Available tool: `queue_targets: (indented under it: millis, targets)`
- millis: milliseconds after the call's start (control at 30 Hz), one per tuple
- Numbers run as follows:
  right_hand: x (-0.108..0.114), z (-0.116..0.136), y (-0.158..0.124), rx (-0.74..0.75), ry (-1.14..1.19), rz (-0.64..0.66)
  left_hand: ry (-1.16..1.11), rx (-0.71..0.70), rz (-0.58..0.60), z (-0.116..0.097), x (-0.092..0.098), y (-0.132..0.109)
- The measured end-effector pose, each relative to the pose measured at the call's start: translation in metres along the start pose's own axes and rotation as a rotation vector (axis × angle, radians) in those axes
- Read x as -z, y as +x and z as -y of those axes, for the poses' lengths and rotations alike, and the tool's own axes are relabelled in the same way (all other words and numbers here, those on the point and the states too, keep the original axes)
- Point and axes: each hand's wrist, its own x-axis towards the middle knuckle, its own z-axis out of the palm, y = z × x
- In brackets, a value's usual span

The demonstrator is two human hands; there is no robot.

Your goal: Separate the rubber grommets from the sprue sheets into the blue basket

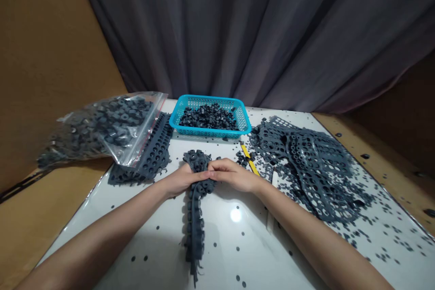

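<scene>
Both hands meet over a dark grey rubber sheet (196, 226) studded with small round parts. It hangs or lies as a narrow strip toward me, its far end bunched up. My left hand (181, 178) pinches it from the left, thumb pointing inward. From the right, my right hand (231, 174) grips the same sheet, its thumb and fingers closed against the left thumb. What lies between the fingertips is hidden. Beyond the hands stands a turquoise plastic basket (210, 132) holding many small black rubber pieces.
A clear zip bag (98, 129) full of rubber parts rests on a studded sheet (154, 149) at left. Punched-out sheets (316, 158) are piled at right among scattered black discs. A yellow tool (249, 159) and a white stick-like tool (274, 176) lie near my right arm.
</scene>
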Motion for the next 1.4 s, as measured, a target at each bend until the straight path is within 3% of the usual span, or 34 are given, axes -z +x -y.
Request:
queue_targets:
  millis: [267,533,633,800,933,1167,1400]
  targets:
    - [-0.013,-0.019,0.008,-0.006,0.524,-0.152,-0.155,0.080,-0.058,0.001,0.001,-0.003]
    - [-0.020,-0.021,0.011,0.004,0.674,-0.188,-0.208,0.117,-0.121,0.003,-0.001,-0.004]
    - [-0.016,-0.017,0.009,0.030,0.466,-0.199,-0.180,0.082,-0.160,0.002,-0.004,-0.004]
    - [-0.003,0.004,0.000,0.164,-0.383,-0.107,-0.016,-0.084,-0.204,0.006,-0.004,-0.003]
    - [-0.002,0.017,-0.004,0.196,-0.758,-0.090,0.076,-0.114,-0.217,0.011,-0.002,-0.002]
    - [-0.009,0.018,-0.002,0.136,-0.969,-0.151,0.064,-0.104,-0.242,0.014,-0.001,-0.002]
    - [-0.012,0.005,0.000,0.174,-0.813,-0.168,-0.048,-0.078,-0.230,0.011,-0.004,-0.003]
